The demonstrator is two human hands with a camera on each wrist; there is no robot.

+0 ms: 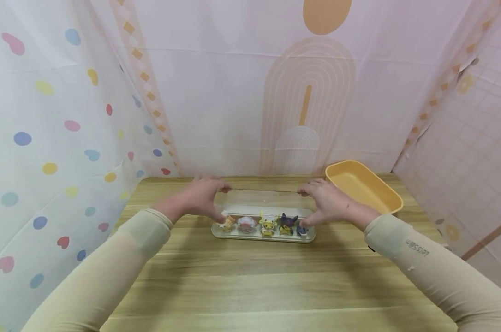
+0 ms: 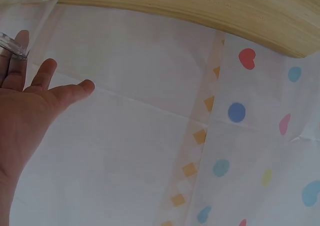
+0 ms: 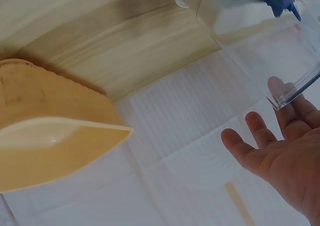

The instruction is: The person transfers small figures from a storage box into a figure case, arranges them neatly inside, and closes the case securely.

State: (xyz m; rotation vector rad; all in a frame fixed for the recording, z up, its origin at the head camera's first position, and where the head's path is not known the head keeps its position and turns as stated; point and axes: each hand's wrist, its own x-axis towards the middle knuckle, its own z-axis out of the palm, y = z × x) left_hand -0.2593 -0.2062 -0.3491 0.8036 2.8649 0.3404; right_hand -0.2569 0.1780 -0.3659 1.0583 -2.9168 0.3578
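Observation:
A long clear plastic cover [image 1: 265,197] with rounded ends stands over a low white base [image 1: 254,237]. Several small figurines line up on that base, among them a yellow one with a white hood [image 1: 269,225] and a dark purple-eared one [image 1: 288,222]. My left hand [image 1: 201,198] grips the cover's left end, thumb at the front and fingers behind. At the other end my right hand [image 1: 327,202] holds it the same way. In the right wrist view, fingertips [image 3: 276,86] touch the cover's clear wall. Whether the cover touches the base all round is hard to tell.
A yellow-orange plastic bin [image 1: 364,186] sits at the back right of the wooden table [image 1: 267,286], near my right forearm. Patterned cloth [image 1: 217,92] hangs behind the table and along both sides.

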